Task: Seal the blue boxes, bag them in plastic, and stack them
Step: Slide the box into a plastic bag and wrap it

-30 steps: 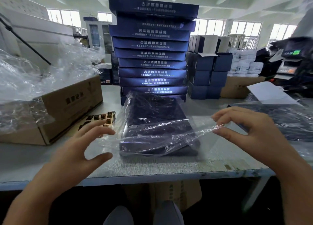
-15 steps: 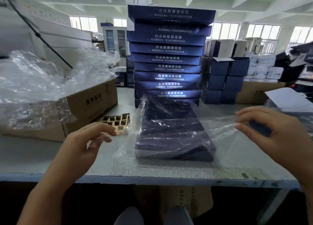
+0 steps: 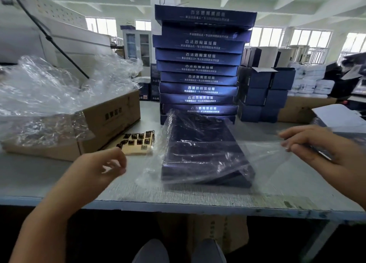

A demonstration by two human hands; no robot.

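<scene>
One blue box lies flat on the table, near the front edge and directly ahead of the person. It sits inside a clear plastic bag. The film covers the top and sides of the box, and its loose end extends to the right.

The right hand is positioned to the right of the box, apart from it. Thumb and fingers are closed together on the loose end of the bag, pinching the film and holding it raised above the table surface.

The left hand is positioned to the left of the box, above the table and close to the crumpled left edge of the film. Its fingers are curled toward the thumb. The view is blurred here, so it cannot be determined whether they grip the film.

Behind the bagged box, and touching its far end, stands a tall stack of blue boxes, laid flat one upon another with slight offsets. To the left is a cardboard carton filled with loose plastic film. A gold sheet with dark squares lies flat between the carton and the bagged box. Smaller blue cartons are piled to the right of the stack.
</scene>
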